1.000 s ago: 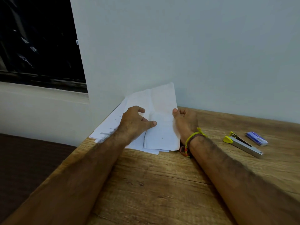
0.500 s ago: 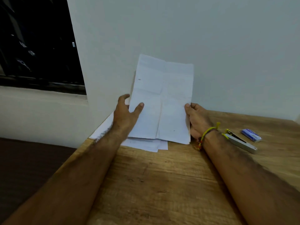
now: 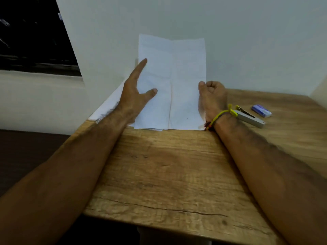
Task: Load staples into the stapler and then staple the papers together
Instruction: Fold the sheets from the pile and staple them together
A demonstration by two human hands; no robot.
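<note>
Papers (image 3: 178, 82) stand upright on the counter (image 3: 168, 174), bottom edge down. Left hand (image 3: 136, 92) lies flat on the left edge, fingers straight; right hand (image 3: 212, 98) pinches the right edge. Stapler (image 3: 249, 117) and staple box (image 3: 261, 110) lie right of the wrist.

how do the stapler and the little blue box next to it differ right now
The stapler is grey metal with yellow parts, long and narrow; the blue box is blue, shorter and blocky. The stapler lies nearer the right hand, its yellow end partly hidden behind the wrist; the box lies farther right, fully in view. Both rest untouched on the wooden table.
</note>
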